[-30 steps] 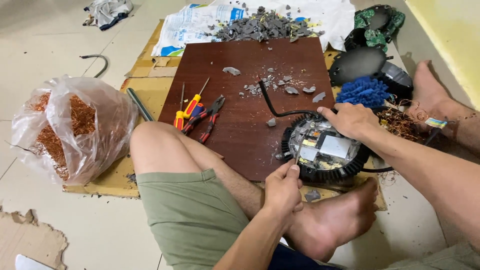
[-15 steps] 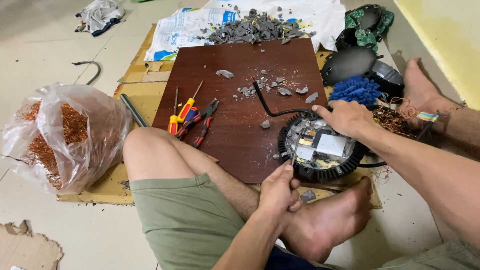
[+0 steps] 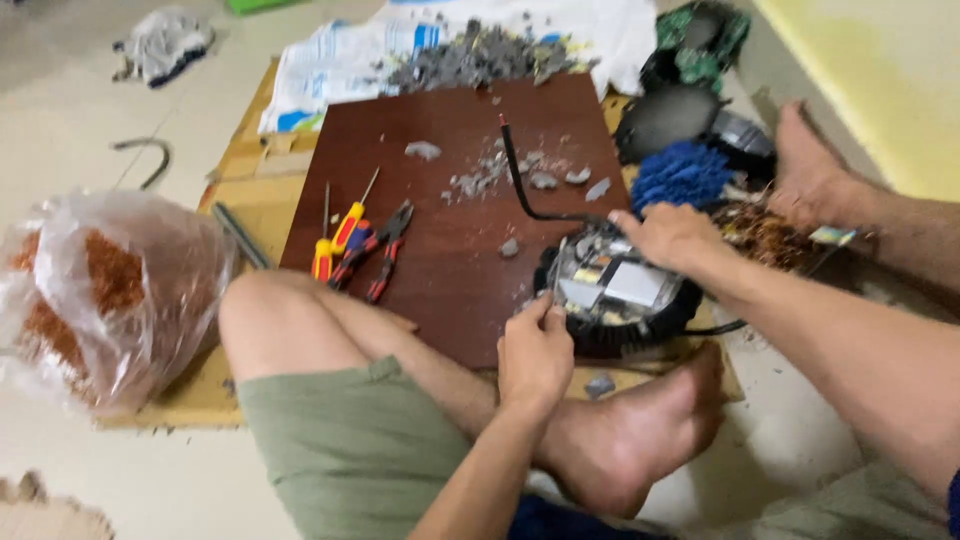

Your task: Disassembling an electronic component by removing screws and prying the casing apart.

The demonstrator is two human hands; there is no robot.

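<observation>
A round black device [image 3: 615,300] with its circuit boards exposed lies at the near right corner of a dark brown board [image 3: 440,200]. My left hand [image 3: 535,350] is closed around a thin metal tool whose tip stands up at the device's left rim. My right hand [image 3: 665,235] presses down on the device's top right edge. A black cable [image 3: 515,180] runs from the device up across the board.
Screwdrivers with yellow and red handles and red-handled pliers [image 3: 385,250] lie on the board's left side. Grey debris [image 3: 480,60] is piled at the far edge. A plastic bag of copper wire [image 3: 100,290] sits at left. A blue bundle [image 3: 680,175] and my bare feet lie at right.
My left hand has risen from beside my foot to the device's left rim, holding the thin tool upright. My right hand stays on the device.
</observation>
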